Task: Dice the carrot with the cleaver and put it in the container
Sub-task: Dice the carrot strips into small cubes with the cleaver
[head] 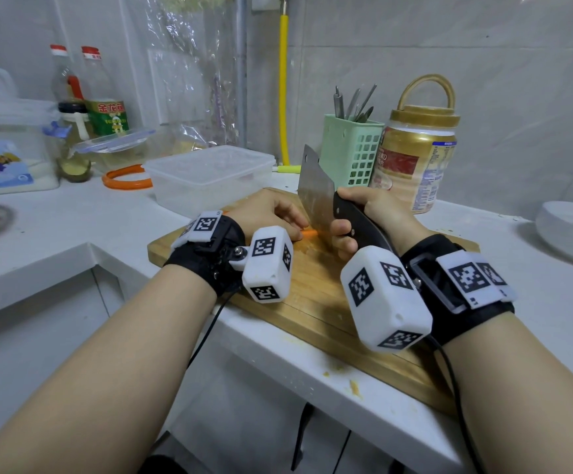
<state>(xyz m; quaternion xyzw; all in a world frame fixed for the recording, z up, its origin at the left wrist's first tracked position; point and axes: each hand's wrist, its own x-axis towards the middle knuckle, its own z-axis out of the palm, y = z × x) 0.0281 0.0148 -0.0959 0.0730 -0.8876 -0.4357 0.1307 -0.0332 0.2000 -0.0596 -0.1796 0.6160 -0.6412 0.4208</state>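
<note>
On the wooden cutting board [316,302] lies an orange carrot [309,233], mostly hidden under my left hand [271,213], whose curled fingers hold it down. My right hand [363,217] grips the black handle of the steel cleaver [316,191]. The blade stands upright with its edge down on the carrot, right beside my left fingertips. A clear plastic container [210,176] with a lid on top sits just behind the board on the left.
A green utensil basket [350,148] and a gold-lidded jar [418,159] stand behind the board at the right. A white bowl [569,230] sits at the far right. Bottles and lidded boxes crowd the back left, beside an orange ring [124,179]. Carrot scraps dot the counter edge.
</note>
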